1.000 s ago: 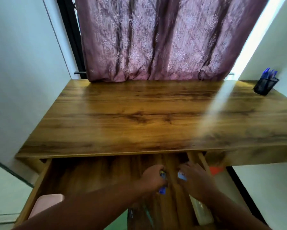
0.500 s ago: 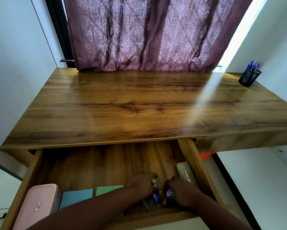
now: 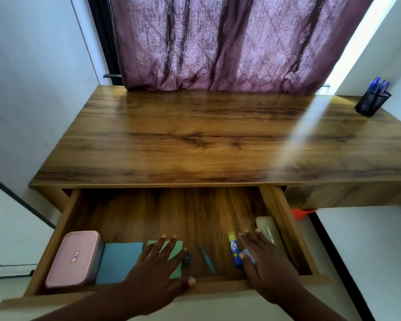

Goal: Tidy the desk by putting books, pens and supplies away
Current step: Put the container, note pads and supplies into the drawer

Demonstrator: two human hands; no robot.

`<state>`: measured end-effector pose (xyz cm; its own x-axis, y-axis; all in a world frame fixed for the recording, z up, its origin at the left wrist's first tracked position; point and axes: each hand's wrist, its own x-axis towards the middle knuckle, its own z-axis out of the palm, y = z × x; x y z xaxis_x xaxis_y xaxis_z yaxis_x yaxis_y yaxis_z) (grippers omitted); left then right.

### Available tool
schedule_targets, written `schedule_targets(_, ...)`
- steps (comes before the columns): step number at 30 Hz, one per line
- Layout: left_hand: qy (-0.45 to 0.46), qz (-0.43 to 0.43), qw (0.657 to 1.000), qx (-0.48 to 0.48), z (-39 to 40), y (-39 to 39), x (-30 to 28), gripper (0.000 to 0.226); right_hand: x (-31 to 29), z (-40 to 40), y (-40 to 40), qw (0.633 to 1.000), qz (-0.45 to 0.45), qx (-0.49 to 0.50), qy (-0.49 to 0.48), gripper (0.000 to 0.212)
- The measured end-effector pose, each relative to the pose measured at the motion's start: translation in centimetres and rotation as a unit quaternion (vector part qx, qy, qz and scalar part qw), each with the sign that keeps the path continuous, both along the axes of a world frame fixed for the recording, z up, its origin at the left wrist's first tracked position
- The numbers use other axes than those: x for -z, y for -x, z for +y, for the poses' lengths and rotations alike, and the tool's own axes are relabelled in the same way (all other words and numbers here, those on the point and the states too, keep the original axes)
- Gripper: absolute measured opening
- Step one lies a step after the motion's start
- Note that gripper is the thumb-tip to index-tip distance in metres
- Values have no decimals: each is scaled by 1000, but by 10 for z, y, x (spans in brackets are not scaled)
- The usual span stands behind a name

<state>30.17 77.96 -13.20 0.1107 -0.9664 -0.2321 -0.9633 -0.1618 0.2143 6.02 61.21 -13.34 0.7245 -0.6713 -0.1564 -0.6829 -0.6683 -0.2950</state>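
We keep both hands flat and open, gripping nothing, over the pulled-out drawer [image 3: 287,218]. The glue stick [image 3: 233,249] lies on the drawer floor, long axis front to back, just left of the right hand [image 3: 264,262], which is nearer than the left hand [image 3: 157,272]. A small blue item under the right fingers is mostly hidden; we cannot identify it.

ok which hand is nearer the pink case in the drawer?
Left. The left hand lies over the green pad, two items right of the pink case; the right hand is by the glue stick.
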Motion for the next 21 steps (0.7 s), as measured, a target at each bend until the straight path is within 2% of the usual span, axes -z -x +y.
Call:
schedule_targets(3,14,-70,997,-27,2,0,1,74,1,-4,-3,1000,-13,-6,22,92)
schedule_targets(8,99,-105,989,-26,-18,-7,-4,86,-3,-19,-16,998,-48,-17,47,84)
schedule_targets(11,112,-120,985,-46,-30,-13,-4,91,-3,-33,-24,995,-52,-53,68,81)
schedule_targets(15,116,-138,981,-76,-53,-28,-7,98,-4,-53,-40,985,-32,-105,133,89)
schedule_targets(21,116,-160,972,-125,-86,-50,-5,107,-6,-85,-69,979,-14,-116,165,112)
